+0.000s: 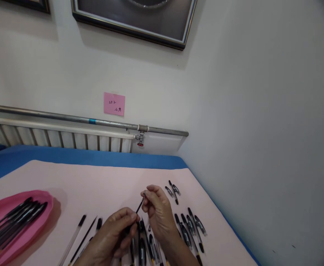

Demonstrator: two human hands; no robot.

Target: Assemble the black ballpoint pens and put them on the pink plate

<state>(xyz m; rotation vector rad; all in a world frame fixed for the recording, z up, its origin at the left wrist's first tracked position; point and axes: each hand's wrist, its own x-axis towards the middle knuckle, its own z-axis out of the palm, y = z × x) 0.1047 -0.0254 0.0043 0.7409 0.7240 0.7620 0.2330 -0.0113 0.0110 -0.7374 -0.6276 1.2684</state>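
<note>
Covering most of the table, a pink sheet [95, 177] is laid over a blue cloth [67, 155]. A white radiator [53, 138] and a grey pipe [67, 118] are seen along the wall behind.

A pink tray [44, 197] is noted at the left edge of the sheet. Black pens [14, 221] are bundled in it, long axes parallel, tips toward the far right; roughly six, exact count not readable.

The left hand [110, 238] is seen near the bottom edge, fingers curled, fingertips pinched on the near end of a thin dark refill [140, 204]. The right hand [158, 212] is held just beside it, thumb and forefinger pinched on the far end.

One pink note [114, 104] is stuck to the wall.

Three long pieces [81, 236] are counted left of the hands, slanted the same way. Capped pen parts [191, 227] lie right of the hands, about five; three more [173, 190] are set farther back. Others under the hands are partly hidden.

The refill, one only, is held just above the sheet between both hands. Its long axis runs diagonally, upper end pointed away and to the right.
</note>
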